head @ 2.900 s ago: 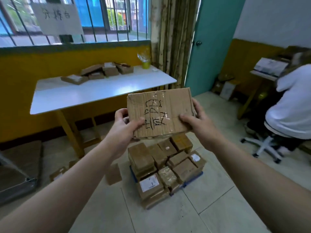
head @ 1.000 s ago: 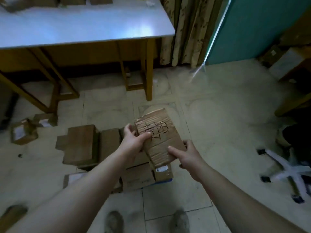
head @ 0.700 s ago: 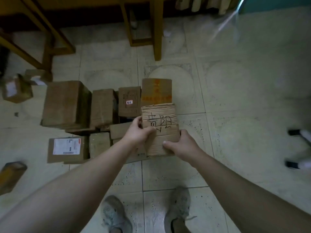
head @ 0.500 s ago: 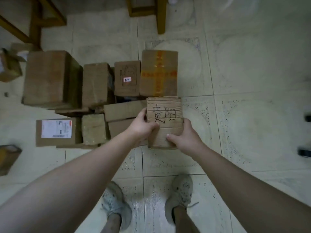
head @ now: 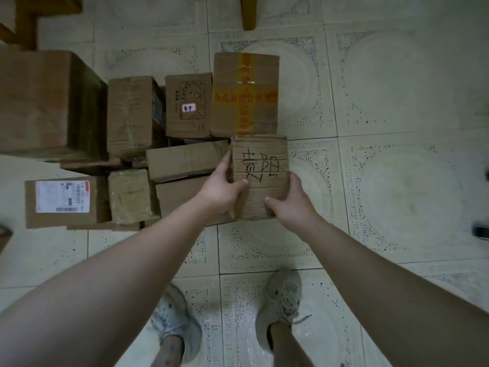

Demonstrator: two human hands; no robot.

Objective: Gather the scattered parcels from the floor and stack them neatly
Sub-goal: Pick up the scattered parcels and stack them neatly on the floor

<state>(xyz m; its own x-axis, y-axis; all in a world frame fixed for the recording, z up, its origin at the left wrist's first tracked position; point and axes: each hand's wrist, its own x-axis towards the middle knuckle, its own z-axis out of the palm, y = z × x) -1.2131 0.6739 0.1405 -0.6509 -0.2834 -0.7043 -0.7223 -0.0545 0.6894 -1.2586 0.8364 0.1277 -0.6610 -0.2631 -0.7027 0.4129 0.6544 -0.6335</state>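
Closed marked parcel [head: 260, 197] beside parcel stack [head: 185, 161]

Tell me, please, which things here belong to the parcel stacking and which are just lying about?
Job: hand-lettered parcel, gripped by left hand and right hand; yellow-taped parcel; parcel with shipping label; large plain box.
Just there: wooden table leg; the person's shoes; tiled floor.

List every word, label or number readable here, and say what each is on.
"贵阳": handwritten in black on the held parcel.
Too blurred: blue characters on the white sticker of the printed box.
Blurred: red lettering on the yellow tape.
Too small: the shipping label on the left parcel.
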